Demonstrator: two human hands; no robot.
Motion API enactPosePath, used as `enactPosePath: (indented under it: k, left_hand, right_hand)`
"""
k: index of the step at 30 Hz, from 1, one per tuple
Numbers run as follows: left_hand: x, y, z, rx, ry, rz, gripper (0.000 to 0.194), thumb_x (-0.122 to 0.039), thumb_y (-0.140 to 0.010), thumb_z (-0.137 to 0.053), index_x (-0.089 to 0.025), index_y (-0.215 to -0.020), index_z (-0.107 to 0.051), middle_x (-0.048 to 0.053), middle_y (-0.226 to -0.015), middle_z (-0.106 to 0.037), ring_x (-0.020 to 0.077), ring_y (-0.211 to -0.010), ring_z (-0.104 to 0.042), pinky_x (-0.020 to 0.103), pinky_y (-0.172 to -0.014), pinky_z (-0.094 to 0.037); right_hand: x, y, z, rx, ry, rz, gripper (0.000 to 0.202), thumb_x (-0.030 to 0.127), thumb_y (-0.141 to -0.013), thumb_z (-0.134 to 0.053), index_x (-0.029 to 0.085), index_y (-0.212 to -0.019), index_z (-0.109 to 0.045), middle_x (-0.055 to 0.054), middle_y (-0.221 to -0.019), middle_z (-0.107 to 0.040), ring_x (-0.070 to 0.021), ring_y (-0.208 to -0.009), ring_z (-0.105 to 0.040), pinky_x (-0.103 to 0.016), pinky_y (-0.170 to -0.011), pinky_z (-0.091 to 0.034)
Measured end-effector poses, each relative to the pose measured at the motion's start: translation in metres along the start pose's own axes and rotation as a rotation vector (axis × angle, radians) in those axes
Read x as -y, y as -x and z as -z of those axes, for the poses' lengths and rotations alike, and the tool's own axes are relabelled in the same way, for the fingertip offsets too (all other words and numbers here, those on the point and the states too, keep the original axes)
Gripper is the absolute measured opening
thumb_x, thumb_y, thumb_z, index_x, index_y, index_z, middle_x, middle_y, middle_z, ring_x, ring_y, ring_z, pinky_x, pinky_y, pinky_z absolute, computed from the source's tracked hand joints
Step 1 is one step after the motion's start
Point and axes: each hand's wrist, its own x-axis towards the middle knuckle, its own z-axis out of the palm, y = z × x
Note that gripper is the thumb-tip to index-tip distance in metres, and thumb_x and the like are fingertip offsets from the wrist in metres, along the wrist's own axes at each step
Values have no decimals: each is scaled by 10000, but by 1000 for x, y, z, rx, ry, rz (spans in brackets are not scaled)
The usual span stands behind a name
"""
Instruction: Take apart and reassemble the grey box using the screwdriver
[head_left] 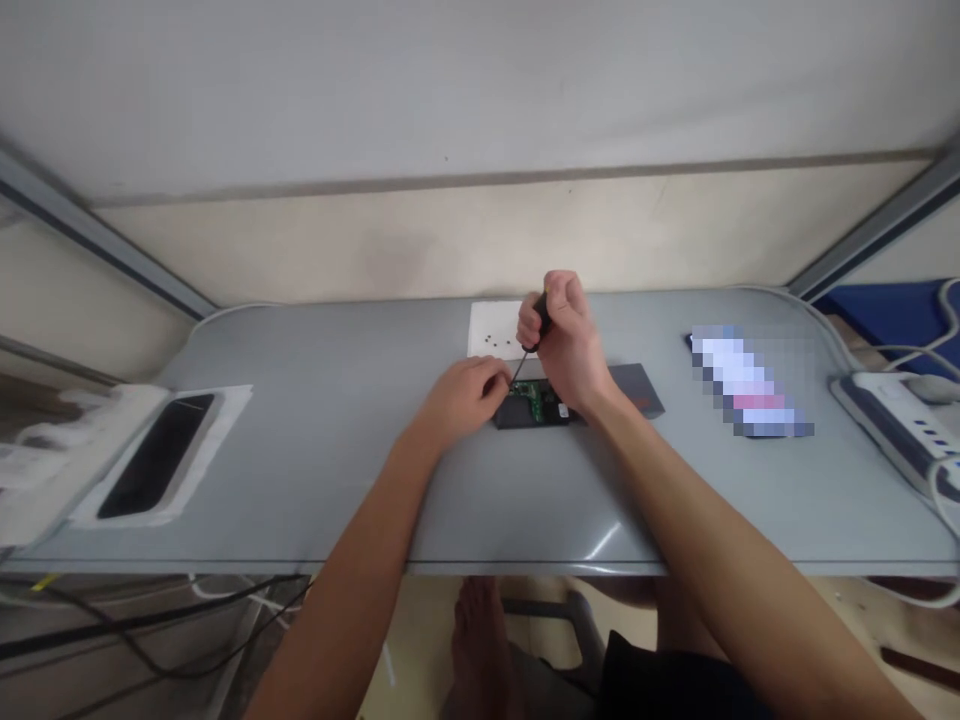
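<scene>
My right hand (566, 335) is closed around the black handle of a screwdriver (545, 310). Its thin shaft slants down and left to the upper left part of a green circuit board (535, 400), set in a black rectangular casing (514, 412). My left hand (471, 393) lies at the casing's left edge with curled fingers close to the screwdriver tip; what they pinch, if anything, is hidden. Behind the casing, several small dark screws (495, 344) lie on a white sheet (484, 320). A dark grey flat panel (636, 388) sits to the right, partly behind my right wrist.
A phone with a blurred screen (742, 385) lies on the grey table (330, 450) at the right. Beyond it is a white power strip (900, 420) with cables. At the left, a black phone-like slab (157, 455) rests on white paper. A wall closes off the back.
</scene>
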Motion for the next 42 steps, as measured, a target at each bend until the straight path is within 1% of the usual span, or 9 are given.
enactPosePath:
  k: [6, 12, 16, 22, 29, 32, 35, 38, 42]
  left_hand:
    - [-3, 1, 3, 9, -2, 32, 201, -176, -955, -446, -192, -874, -630, 17, -855, -657, 171, -803, -578, 299, -747, -429]
    - [-6, 0, 6, 33, -19, 39, 198, -167, -942, -456, -192, -860, -635, 20, -860, -668, 176, -810, -589, 304, -763, -444]
    - [-3, -1, 6, 23, -14, 25, 189, -165, -940, -463, -193, -847, -625, 11, -844, -657, 172, -800, -585, 300, -757, -434]
    - [0, 0, 4, 5, -14, 18, 197, -169, -945, -457, -202, -855, -629, 8, -839, -654, 174, -796, -577, 302, -761, -424]
    - [0, 1, 5, 8, 15, 45, 194, -161, -945, -467, -204, -844, -627, 0, -832, -652, 166, -801, -582, 292, -754, -422]
    - [1, 1, 5, 8, 6, 41, 191, -158, -943, -472, -205, -840, -626, 1, -832, -656, 171, -814, -583, 297, -770, -424]
    - [3, 1, 5, 6, -10, 42, 194, -164, -946, -470, -205, -846, -631, 6, -836, -659, 175, -806, -577, 304, -763, -425]
    - [3, 1, 5, 6, -6, 38, 201, -171, -949, -467, -205, -854, -640, 11, -848, -667, 177, -809, -582, 307, -762, -432]
    - [4, 1, 4, 4, -12, 42, 216, -174, -953, -465, -211, -870, -661, 11, -866, -681, 179, -823, -597, 304, -773, -439]
  right_hand:
    - [2, -3, 5, 57, 96, 11, 349, 587, -962, -596, 250, -896, -532, -14, -813, -565, -142, -712, -547, -293, -638, -467]
    - [-2, -3, 2, -10, 1, -26, 376, 645, -993, -482, 270, -960, -486, 38, -684, -473, -123, -595, -452, -269, -578, -421]
    - [0, 1, -3, -12, -2, -9, 372, 574, -963, -602, 265, -875, -415, 55, -657, -431, -115, -574, -403, -261, -562, -367]
    - [-1, -3, 4, -1, 55, 10, 346, 577, -965, -579, 242, -890, -534, -11, -808, -544, -142, -696, -517, -301, -636, -426]
    - [-4, -4, 6, -36, -132, -17, 319, 578, -997, -515, 262, -956, -497, 29, -697, -451, -132, -610, -402, -294, -606, -362]
    - [-4, -2, 7, -33, -100, -11, 282, 468, -965, -630, 271, -907, -436, 42, -697, -440, -129, -617, -405, -287, -610, -344]
    - [-4, -2, 7, -17, -25, 4, 214, 386, -950, -651, 269, -916, -476, 13, -789, -527, -139, -687, -485, -296, -641, -369]
    - [-3, -3, 6, -5, 16, -22, 211, 463, -982, -552, 254, -951, -554, -30, -857, -557, -165, -739, -521, -329, -674, -408]
    - [-2, -2, 2, -14, -38, -60, 273, 549, -989, -497, 278, -1013, -520, 5, -752, -471, -161, -655, -437, -329, -660, -388]
